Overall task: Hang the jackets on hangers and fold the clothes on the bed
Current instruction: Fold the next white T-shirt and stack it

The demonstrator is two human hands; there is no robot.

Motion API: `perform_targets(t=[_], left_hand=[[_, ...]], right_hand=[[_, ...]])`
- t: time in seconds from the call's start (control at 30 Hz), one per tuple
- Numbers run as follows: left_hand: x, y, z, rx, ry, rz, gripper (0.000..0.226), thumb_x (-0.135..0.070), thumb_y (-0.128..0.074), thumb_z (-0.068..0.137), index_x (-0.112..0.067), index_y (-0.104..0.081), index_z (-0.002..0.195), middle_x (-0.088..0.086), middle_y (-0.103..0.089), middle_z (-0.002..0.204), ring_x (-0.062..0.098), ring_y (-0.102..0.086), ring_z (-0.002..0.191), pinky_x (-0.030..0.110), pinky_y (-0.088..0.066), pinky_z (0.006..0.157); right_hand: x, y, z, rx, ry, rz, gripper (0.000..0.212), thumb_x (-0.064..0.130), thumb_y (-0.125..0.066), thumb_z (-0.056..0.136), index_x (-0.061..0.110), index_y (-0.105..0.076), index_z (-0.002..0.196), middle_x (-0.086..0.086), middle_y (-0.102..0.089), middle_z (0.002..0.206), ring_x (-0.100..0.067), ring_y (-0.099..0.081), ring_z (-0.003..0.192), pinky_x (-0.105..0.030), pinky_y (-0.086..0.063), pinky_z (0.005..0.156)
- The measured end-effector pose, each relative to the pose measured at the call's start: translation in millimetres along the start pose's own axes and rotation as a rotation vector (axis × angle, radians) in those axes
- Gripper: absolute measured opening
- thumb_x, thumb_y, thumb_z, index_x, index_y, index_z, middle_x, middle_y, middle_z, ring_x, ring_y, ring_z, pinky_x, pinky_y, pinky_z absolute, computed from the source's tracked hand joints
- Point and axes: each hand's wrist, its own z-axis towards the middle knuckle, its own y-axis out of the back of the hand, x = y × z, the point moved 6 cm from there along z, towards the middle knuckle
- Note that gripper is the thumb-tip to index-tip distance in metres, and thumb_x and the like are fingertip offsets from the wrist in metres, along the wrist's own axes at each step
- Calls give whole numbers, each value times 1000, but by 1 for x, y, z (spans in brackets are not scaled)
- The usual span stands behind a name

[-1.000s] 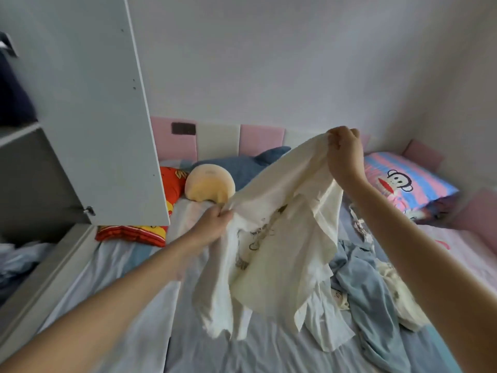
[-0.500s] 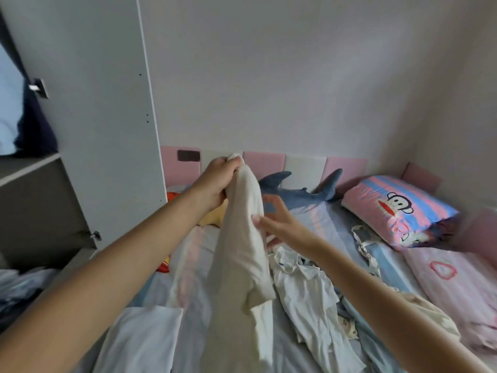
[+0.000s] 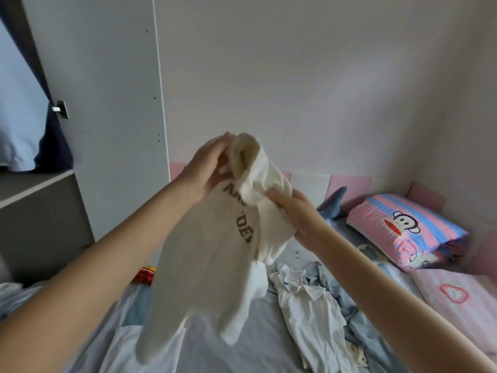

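A cream garment [image 3: 212,254] with brown lettering hangs in the air above the bed [image 3: 258,343]. My left hand [image 3: 207,165] grips its top edge at the highest point. My right hand [image 3: 295,211] holds a bunched fold of the same cloth lower and to the right. The cloth's two loose ends dangle down toward the sheet. A heap of white and light blue clothes [image 3: 314,305] lies crumpled on the bed under my right forearm.
An open white wardrobe door [image 3: 107,109] stands at the left, with a grey shelf [image 3: 35,181] and hanging clothes [image 3: 24,125] behind it. A striped monkey pillow [image 3: 408,227] and a blue shark toy [image 3: 336,203] lie by the pink padded headboard [image 3: 349,184].
The garment went from spread wide between my hands to gathered up. My left hand rose to the top, and my right hand came in and took hold of the cloth.
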Motion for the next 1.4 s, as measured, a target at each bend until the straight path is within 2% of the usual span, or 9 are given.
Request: perform_targets(t=[0.1,0.33,0.53,0.73,0.87,1.0,1.1,1.23,1.4], left_hand=[[30,-8,-22,148,231,205,57,-65,-52,76,-23,-61,113,-5,-68,101,11,-62,92,31,-45,80],[56,-19,-55,146,149,269,32,-20,-69,85,-16,-63,117,8,-70,107,19,-67,99,30,-54,77],[51,-37,-75,246,26,356,44,13,-50,87,-14,-50,122,-4,-63,101,-7,-63,89,12,-50,77],[33,-20,-78,146,-81,422,35,7,-40,93,-17,-61,108,9,-67,102,11,-64,95,23,-54,82],[24,-20,-88,222,-116,505,42,9,-39,92,-26,-62,93,-6,-65,88,-8,-61,79,8,-46,71],[23,-23,-99,321,-98,538,42,12,-36,89,-21,-61,84,-12,-60,78,-11,-57,68,5,-41,65],[25,-20,-105,347,-85,575,31,5,-39,86,-16,-62,80,-10,-59,70,-2,-54,63,10,-41,59],[33,4,-108,356,34,538,11,-13,-53,86,-11,-64,84,-3,-63,70,8,-60,63,17,-45,58],[51,29,-107,358,74,688,37,-23,-79,74,-27,-63,107,-6,-71,101,12,-68,94,32,-54,87]], right_hand=[[11,-11,-1,76,0,111,13,16,-50,98,12,-60,104,-2,-68,80,-8,-67,66,-22,-54,58],[6,-30,-9,327,-49,-89,26,11,-42,100,7,-52,123,-12,-63,103,-19,-64,94,-30,-53,82],[34,-21,-17,96,68,-716,55,48,-57,89,-1,-61,64,-12,-63,50,-19,-62,44,-27,-55,54],[51,-28,-26,-15,333,-1130,62,61,-62,80,8,-60,48,-5,-57,41,-11,-47,39,-31,-51,61],[62,-29,-35,-22,503,-1085,53,59,-73,63,21,-51,92,5,-58,84,-8,-53,73,-27,-47,69],[26,-38,-33,586,174,-771,98,50,-80,65,27,-26,143,6,-41,142,-9,-41,131,-29,-36,108],[0,-45,-34,689,-16,-582,91,57,-80,61,13,-47,133,-4,-61,126,-18,-57,119,-30,-47,98],[9,-40,-28,456,43,-799,20,23,-78,77,21,-64,92,8,-68,85,-6,-66,82,-12,-49,66],[42,-38,-28,206,369,-803,28,4,-75,77,23,-55,74,4,-59,68,5,-49,53,-14,-43,56]])
